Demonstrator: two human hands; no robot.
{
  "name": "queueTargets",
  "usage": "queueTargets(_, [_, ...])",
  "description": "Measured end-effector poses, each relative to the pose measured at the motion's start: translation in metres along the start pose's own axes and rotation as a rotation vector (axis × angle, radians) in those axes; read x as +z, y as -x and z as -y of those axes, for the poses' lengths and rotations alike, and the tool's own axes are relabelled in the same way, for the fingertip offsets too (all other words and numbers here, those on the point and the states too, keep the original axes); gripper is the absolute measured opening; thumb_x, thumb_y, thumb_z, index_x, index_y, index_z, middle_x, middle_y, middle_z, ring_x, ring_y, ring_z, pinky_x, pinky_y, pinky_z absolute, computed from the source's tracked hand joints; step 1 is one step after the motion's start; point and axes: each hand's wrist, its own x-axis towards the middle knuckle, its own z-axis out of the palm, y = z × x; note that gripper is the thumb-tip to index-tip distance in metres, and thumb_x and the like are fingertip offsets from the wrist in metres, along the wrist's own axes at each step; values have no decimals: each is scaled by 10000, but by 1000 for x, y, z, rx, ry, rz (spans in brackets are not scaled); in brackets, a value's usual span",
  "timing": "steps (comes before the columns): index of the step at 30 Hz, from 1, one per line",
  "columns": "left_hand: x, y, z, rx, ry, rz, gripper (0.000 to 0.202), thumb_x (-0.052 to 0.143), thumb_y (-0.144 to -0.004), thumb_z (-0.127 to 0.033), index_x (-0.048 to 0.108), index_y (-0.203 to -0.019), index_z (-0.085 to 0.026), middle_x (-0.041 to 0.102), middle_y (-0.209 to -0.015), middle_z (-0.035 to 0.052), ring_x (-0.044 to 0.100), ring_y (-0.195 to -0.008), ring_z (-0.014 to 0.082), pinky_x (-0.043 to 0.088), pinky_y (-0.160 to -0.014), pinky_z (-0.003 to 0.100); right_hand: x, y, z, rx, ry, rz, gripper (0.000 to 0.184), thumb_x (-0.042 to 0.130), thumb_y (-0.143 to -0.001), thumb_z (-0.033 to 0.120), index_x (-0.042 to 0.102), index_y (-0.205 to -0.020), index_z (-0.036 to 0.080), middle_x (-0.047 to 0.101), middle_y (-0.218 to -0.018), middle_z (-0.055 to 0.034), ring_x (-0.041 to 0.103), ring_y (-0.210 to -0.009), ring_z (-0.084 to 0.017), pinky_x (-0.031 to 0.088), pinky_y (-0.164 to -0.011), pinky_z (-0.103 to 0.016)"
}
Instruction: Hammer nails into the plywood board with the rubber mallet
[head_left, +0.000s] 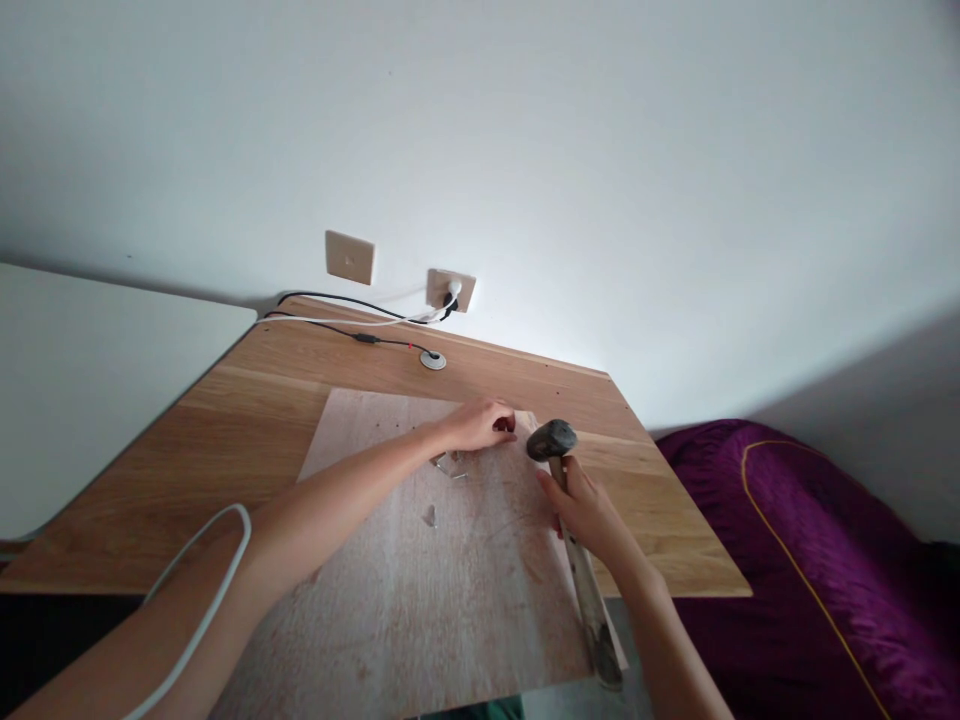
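Observation:
My right hand (pixel 589 505) is wrapped round the upper handle of a hammer (pixel 552 440), close below its dark, blunt head. The worn handle slants down toward the near right edge of a pale wooden board (pixel 420 600). Near the far right corner of that board, my left hand (pixel 484 425) rests with thumb and fingers pinched together; whatever is between them is too small to make out. The hammer head hangs just right of these fingers, apart from them. Several loose nails (pixel 459 476) lie on the board by my left wrist, and a small shiny piece (pixel 430 516) lies nearer me.
Beneath the board is a wooden desk (pixel 262 430) against a white wall. Cables (pixel 337 317) run along its back to a wall socket (pixel 461 290). A white panel (pixel 112 390) stands left, a purple cover (pixel 750 560) right. A white cord (pixel 241 530) loops over my left arm.

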Motion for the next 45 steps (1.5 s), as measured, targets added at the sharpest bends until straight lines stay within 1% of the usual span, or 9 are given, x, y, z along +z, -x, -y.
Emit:
queueTargets(6, [-1,1,-1,-39,0,-1,75,804,-842,-173,755,-896,-155,771,-870,46,707,-797,181,450,-697,243,10,1,7,64,-70,-21,218,380,-1028,384,546,-1046,245,601,-574,45,644,-437,-207,466,-493,-281])
queueTargets(11, [-3,2,-4,-62,-54,-2,82,798,-818,-157,762,-890,-145,778,-890,64,708,-799,194,440,-672,253,12,10,10,92,-112,-46,179,434,-999,415,513,-1065,269,561,-561,82,626,-403,-206,466,-422,-279])
queueTargets(17, [-4,2,-3,-54,-84,26,54,767,-840,-144,789,-889,-152,788,-872,72,715,-791,200,437,-669,258,11,22,11,120,-141,-85,314,416,-998,459,577,-1172,254,567,-544,79,595,-363,-195,437,-366,-276])
queueTargets(22, [-4,1,-3,-59,-91,27,73,755,-840,-130,807,-884,-155,794,-876,71,717,-796,202,448,-677,260,10,22,14,111,-164,-108,436,423,-971,504,612,-1228,207,539,-487,88,564,-353,-187,450,-383,-274])
queueTargets(28, [-5,2,-2,-58,-73,39,125,745,-852,-116,818,-948,-147,805,-895,77,725,-809,199,471,-712,255,5,18,29,106,-194,-152,621,437,-945,609,588,-1340,155,622,-576,51,592,-386,-180,454,-391,-266])
queueTargets(32, [-6,3,-1,-32,-65,56,106,750,-868,-138,813,-953,-136,811,-935,93,726,-827,199,472,-715,253,8,18,37,82,-112,-231,597,418,-985,580,606,-1376,171,633,-554,36,613,-402,-197,480,-463,-287])
queueTargets(37, [-5,2,0,-43,-76,55,90,759,-860,-163,808,-935,-158,802,-907,69,714,-815,192,460,-702,248,16,17,35,26,-45,-269,596,395,-996,567,639,-1364,167,737,-712,-49,648,-471,-218,489,-528,-317])
queueTargets(41, [-3,0,3,-51,-36,49,43,762,-847,-156,793,-876,-159,789,-863,45,700,-788,172,439,-678,238,13,20,37,13,-55,-280,603,396,-992,569,647,-1347,152,752,-728,-70,672,-504,-233,475,-529,-312])
queueTargets(45, [-2,-3,6,-17,-42,50,25,782,-843,-167,792,-855,-148,781,-861,55,691,-792,173,435,-682,240,7,26,43,22,-34,-309,587,376,-991,566,669,-1278,146,736,-694,-67,666,-487,-230,458,-531,-310])
